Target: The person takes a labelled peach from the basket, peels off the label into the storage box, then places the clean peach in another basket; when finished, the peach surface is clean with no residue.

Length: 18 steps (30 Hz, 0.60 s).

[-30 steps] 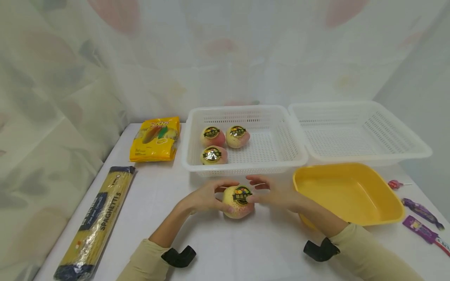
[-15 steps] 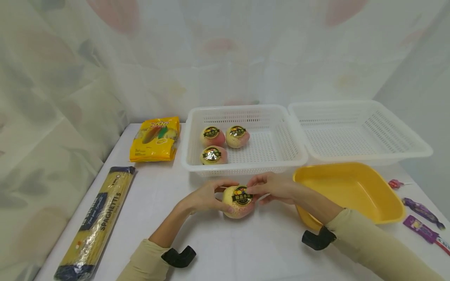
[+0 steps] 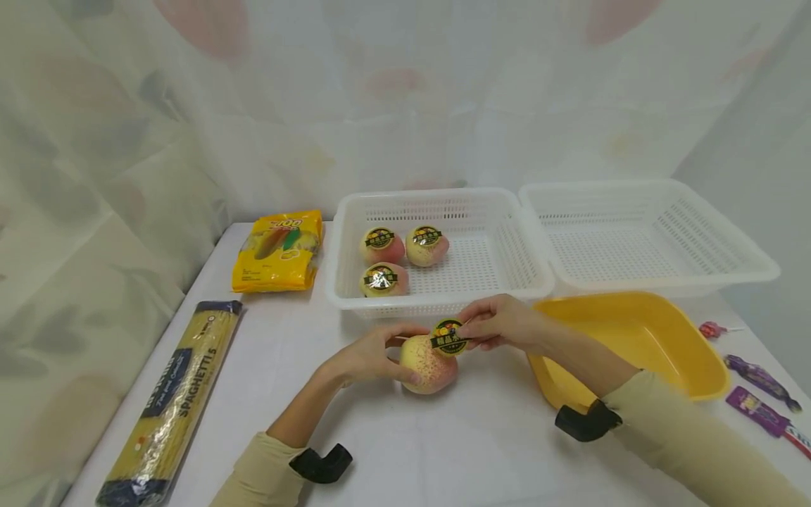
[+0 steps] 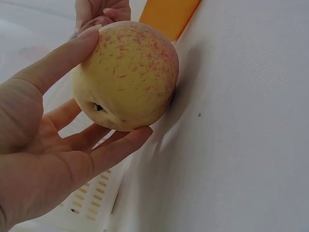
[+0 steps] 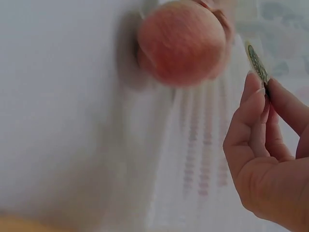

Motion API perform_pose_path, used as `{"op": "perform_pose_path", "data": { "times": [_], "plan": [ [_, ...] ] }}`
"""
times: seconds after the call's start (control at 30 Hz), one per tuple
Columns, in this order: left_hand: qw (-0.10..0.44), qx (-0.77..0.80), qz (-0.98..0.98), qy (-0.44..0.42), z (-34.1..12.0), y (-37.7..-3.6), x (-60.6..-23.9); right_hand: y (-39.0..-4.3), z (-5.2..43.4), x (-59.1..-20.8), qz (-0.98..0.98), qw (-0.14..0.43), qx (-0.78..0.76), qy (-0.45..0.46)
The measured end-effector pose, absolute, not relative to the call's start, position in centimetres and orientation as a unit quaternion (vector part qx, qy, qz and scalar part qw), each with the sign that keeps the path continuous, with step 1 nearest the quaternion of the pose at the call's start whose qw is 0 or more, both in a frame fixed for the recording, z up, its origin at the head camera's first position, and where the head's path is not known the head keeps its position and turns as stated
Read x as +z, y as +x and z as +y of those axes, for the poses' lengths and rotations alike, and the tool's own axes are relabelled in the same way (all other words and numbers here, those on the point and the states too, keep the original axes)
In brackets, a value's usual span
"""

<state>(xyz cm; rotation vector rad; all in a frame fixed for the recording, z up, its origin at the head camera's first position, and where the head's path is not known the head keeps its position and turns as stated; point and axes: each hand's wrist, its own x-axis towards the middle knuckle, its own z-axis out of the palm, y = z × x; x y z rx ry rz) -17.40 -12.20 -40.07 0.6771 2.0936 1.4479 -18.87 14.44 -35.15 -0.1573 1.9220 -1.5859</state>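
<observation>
item: apple [image 3: 428, 362] on the counter [image 3: 443, 451], gripped by my left hand [image 3: 370, 355]. my right hand [image 3: 503, 324] pinches its sticker [image 3: 448, 336], lifted just off the fruit. behind: white basket [image 3: 532, 271] with three apples [image 3: 395, 257]; yellow tub [image 3: 633, 345] right; spaghetti pack [image 3: 174, 401] left.

Apple [image 3: 428, 363] — round, yellow with red streaks and a pink blush, resting on the white table just in front of the left basket. It lies tilted; the stem pit faces the left palm in the left wrist view. Sticker [image 3: 448, 336] — round, dark with gold rim and fruit print, lifted clear of the skin, just above the apple's upper right.
</observation>
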Motion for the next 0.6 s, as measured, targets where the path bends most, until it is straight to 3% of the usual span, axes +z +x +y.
{"op": "perform_pose_path", "data": {
  "times": [0.3,0.6],
  "plan": [
    [0.262,0.54,0.766,0.231,-12.2,-17.2,-39.9,-19.0,22.4,-32.8,0.741,0.282,-0.609,-0.035],
    [0.265,0.539,0.769,0.22,-12.3,-17.3,-39.8,-18.8,28.9,-35.3,0.761,0.303,-0.574,0.007]
  ]
}}
